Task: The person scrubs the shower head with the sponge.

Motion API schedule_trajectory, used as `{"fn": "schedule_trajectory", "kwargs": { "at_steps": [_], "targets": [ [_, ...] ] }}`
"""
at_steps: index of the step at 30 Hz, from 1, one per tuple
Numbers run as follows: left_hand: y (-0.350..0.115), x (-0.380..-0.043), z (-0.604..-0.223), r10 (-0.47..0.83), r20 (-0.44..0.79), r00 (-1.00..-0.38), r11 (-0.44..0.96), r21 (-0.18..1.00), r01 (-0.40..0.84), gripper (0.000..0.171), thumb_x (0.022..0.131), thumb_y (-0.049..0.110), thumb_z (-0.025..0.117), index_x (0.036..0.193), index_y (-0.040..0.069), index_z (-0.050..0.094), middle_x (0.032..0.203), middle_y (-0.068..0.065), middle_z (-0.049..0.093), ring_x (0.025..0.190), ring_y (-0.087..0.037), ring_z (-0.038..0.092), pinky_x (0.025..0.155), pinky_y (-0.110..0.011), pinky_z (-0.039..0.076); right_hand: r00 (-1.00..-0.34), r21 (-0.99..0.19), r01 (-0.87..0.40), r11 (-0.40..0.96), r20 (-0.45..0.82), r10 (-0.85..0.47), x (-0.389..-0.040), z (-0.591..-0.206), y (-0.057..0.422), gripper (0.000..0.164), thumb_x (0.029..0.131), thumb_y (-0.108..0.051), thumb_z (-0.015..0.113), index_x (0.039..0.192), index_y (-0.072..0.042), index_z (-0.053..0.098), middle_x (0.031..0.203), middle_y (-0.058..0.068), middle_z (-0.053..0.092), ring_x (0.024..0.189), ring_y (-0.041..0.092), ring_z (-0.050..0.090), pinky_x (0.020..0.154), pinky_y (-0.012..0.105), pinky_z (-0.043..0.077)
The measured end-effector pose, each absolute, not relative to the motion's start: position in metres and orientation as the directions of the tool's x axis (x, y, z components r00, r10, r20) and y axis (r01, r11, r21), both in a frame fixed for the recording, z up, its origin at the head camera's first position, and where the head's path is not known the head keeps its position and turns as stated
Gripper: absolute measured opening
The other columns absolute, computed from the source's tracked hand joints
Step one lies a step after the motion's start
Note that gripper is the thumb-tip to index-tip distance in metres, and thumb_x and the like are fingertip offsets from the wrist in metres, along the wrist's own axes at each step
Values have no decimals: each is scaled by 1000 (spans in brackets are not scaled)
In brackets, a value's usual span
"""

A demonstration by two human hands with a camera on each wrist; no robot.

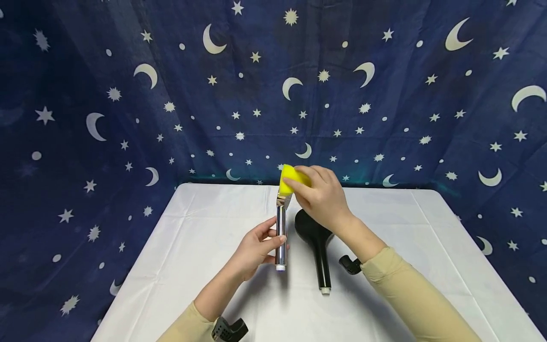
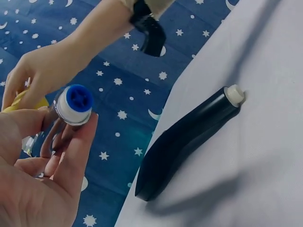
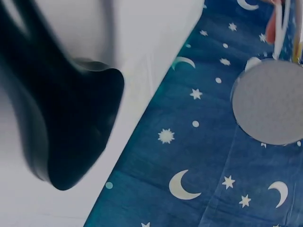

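My left hand (image 1: 255,248) grips a chrome shower head (image 1: 280,228) by its handle, holding it upright above the table. The handle's white end with a blue insert (image 2: 78,99) faces the left wrist camera. With my right hand (image 1: 328,202) I pinch a yellow sponge (image 1: 287,179) at the top of the chrome shower head, overlapping its head. In the right wrist view, its round grey spray face (image 3: 267,101) shows at the right. A black shower head (image 1: 321,261) lies on the table below my right hand, its white-tipped handle toward me.
A white cloth covers the table (image 1: 205,247). Behind it hangs a dark blue curtain (image 1: 256,114) with moons and stars. Black camera mounts (image 1: 350,264) sit on both wrists, and my right forearm reaches across above the table's right side.
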State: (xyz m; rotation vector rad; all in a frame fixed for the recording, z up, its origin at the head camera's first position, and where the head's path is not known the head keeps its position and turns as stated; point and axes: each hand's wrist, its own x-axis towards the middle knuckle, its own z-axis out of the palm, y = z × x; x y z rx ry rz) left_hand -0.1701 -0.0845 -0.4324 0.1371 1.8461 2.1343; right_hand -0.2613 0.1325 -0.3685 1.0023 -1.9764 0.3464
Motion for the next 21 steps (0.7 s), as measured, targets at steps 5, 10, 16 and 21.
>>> {"fn": "schedule_trajectory", "kwargs": {
  "at_steps": [5, 10, 16, 21],
  "targets": [
    [-82, -169, -436, 264, -83, -961, -69, 992, -104, 73, 94, 10, 74, 158, 11, 39, 113, -12, 59, 91, -18, 70, 69, -39, 61, -426, -37, -717, 696, 814, -395, -264, -364, 134, 36, 90, -11, 73, 126, -17, 74, 128, 19, 62, 109, 40, 56, 91, 53, 49],
    [-85, -170, -438, 161, -28, -987, 33, 999, -23, 74, 91, 11, 77, 156, 15, 43, 113, -13, 54, 86, -16, 64, 66, -34, 59, -401, -40, -775, 630, 802, -443, -253, -370, 130, 39, 89, -14, 72, 128, -16, 73, 127, 22, 61, 106, 41, 56, 91, 51, 49],
    [-87, -172, -436, 129, 10, -992, 99, 995, 23, 72, 91, 14, 78, 155, 14, 45, 113, -13, 54, 87, -18, 63, 66, -33, 60, -273, 152, -816, 558, 750, -602, -234, -384, 121, 43, 85, -17, 79, 127, -17, 73, 126, 19, 61, 106, 38, 57, 91, 49, 52],
    [-86, -169, -435, 175, 3, -985, 74, 997, 16, 63, 93, 14, 77, 150, 11, 49, 111, -13, 54, 84, -17, 65, 64, -32, 60, -114, 355, -801, 483, 701, -704, -232, -397, 119, 44, 80, -15, 84, 123, -19, 74, 121, 12, 63, 103, 32, 59, 88, 44, 53]
  ]
}}
